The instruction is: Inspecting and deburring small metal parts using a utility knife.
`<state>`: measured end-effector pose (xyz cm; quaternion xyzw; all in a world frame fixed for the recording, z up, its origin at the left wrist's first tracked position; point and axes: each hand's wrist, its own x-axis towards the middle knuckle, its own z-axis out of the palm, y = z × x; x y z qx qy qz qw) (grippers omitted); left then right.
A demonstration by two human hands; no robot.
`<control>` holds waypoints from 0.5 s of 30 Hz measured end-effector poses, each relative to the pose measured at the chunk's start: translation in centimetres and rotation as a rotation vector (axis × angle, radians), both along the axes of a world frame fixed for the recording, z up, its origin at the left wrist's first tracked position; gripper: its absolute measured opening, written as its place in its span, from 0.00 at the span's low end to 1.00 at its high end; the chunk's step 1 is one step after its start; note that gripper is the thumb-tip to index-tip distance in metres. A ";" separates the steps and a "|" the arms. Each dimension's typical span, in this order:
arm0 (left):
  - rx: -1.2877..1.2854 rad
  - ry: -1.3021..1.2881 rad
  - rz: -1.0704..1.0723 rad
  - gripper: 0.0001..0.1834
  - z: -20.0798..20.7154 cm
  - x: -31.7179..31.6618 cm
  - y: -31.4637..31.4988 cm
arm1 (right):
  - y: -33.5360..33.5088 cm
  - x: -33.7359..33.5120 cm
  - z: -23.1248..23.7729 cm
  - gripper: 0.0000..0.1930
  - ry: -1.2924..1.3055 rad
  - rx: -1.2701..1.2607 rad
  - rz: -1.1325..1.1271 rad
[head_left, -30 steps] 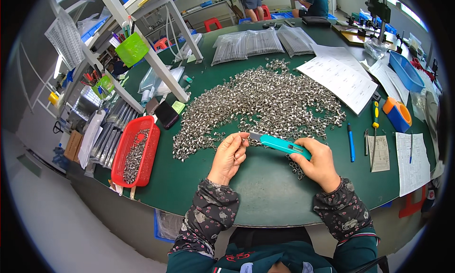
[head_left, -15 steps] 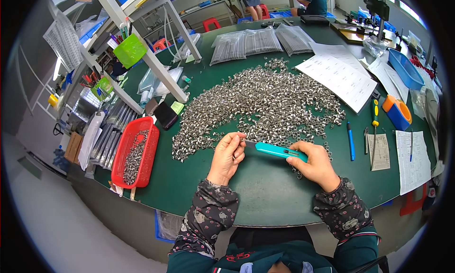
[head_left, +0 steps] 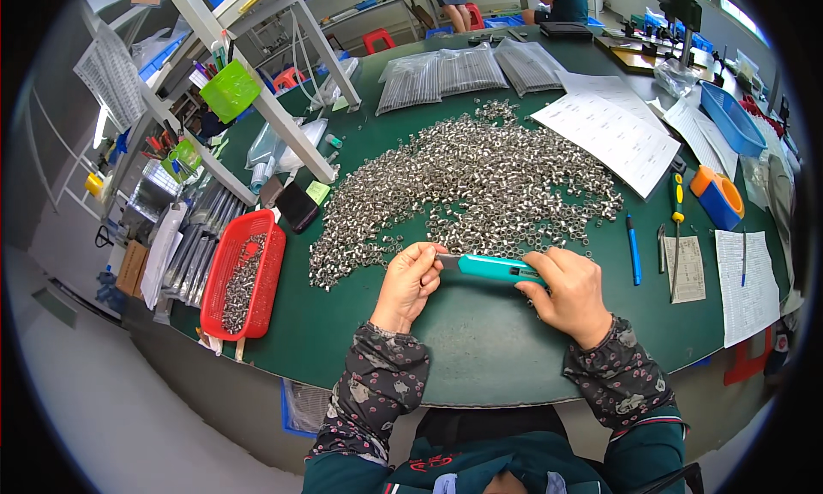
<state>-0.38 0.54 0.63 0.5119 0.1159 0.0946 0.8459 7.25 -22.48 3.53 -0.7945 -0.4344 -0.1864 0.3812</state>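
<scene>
My right hand (head_left: 573, 295) is wrapped round the handle of a teal utility knife (head_left: 490, 268), thumb along its upper side. Its grey blade (head_left: 448, 262) is out and points left, reaching the fingertips of my left hand (head_left: 410, 281). Those fingers are pinched together at the blade's tip. Whatever they hold is too small and too covered to make out. Just beyond both hands, a wide heap of small shiny metal rings (head_left: 480, 177) spreads over the green table (head_left: 480, 357).
A red basket (head_left: 276, 271) with more metal pieces stands at left. On the right lie a blue pen (head_left: 633, 250), a yellow-handled screwdriver (head_left: 677, 201), an orange-and-blue tape dispenser (head_left: 718, 199) and papers (head_left: 613, 142). Bagged rods (head_left: 471, 70) lie at the back; two people are beyond.
The right hand has turned a little and its fingers curl further over the knife's handle. The knife lies slightly more level and a bit further left. The left hand stays pinched at the blade tip.
</scene>
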 end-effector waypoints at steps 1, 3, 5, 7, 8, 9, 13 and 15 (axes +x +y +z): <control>-0.033 -0.013 0.009 0.07 0.0 0.0 -0.1 | 0.0 0.1 0.1 0.12 -0.012 0.015 0.010; -0.067 -0.026 0.020 0.07 -0.1 0.1 -0.1 | -0.2 0.8 -0.4 0.12 0.100 0.119 0.009; -0.063 -0.053 0.011 0.07 -0.3 0.1 0.1 | -0.3 1.0 -0.5 0.12 0.179 0.069 0.017; -0.062 -0.054 0.019 0.07 -0.3 0.1 0.0 | -0.3 0.9 -0.9 0.12 0.204 0.035 0.042; -0.060 -0.056 0.030 0.07 -0.3 0.0 -0.1 | -0.2 0.8 -1.0 0.13 0.229 0.001 0.070; -0.061 -0.055 0.031 0.07 -0.3 0.0 -0.2 | -0.3 0.8 -1.0 0.13 0.230 0.000 0.071; -0.016 -0.070 0.004 0.06 -0.6 0.1 -0.2 | -0.3 0.9 -1.3 0.13 0.314 -0.035 0.096; 0.006 -0.063 0.002 0.07 -0.4 0.2 -0.3 | -0.5 1.0 -1.3 0.13 0.344 -0.056 0.094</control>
